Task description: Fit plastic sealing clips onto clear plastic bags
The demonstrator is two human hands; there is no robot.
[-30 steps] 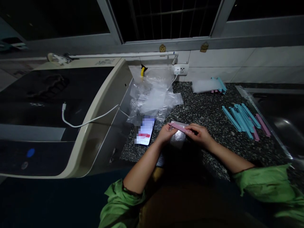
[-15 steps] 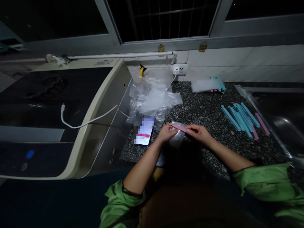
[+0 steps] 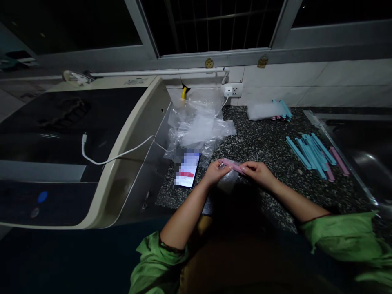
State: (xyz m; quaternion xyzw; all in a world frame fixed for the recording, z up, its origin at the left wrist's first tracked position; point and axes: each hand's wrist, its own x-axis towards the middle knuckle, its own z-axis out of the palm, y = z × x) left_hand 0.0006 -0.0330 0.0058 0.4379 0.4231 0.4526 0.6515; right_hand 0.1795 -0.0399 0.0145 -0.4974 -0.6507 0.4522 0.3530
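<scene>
A pink bag clip, a long narrow plastic strip, spans the gap between my two hands above the counter. My left hand pinches its left end, thumb in front. At the other end, the fingers of my right hand are closed on the clip. A small clear plastic bag hangs below the strip, and some of its film shows along the strip's upper edge. Whether the clip is fastened around the film is too small to tell. Just left of my left hand lies a lit phone.
Blue clips and pink clips lie in a loose pile at right, beside a sink. Crumpled clear bags and a white packet lie farther back. A washing machine stands at left, a white cable across it.
The clip has shifted slightly in my fingers, and clear film now shows along its upper edge. Both hands stay in nearly the same place.
</scene>
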